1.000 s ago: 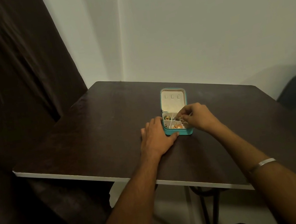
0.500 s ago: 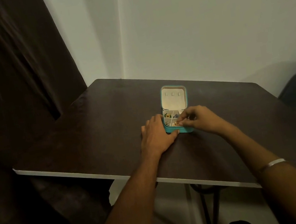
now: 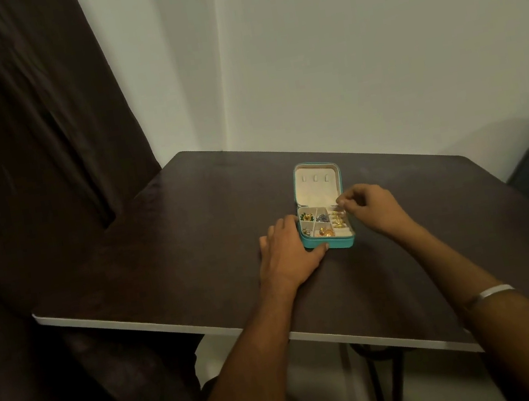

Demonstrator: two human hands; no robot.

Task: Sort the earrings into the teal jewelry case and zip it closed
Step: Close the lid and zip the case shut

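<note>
inside open teal case: earrings in compartments; left hand flat, right hand fingers pinched.

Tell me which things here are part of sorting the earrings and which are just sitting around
Part of the job: teal jewelry case, lid open; earrings in its compartments; left hand bracing the case; right hand at its right side.

Just around: dark table, brown curtain, silver bracelet on the right wrist.

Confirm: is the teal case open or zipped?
Open. The teal case has its lid standing up, cream lining and earring compartments exposed; not zipped.
</note>
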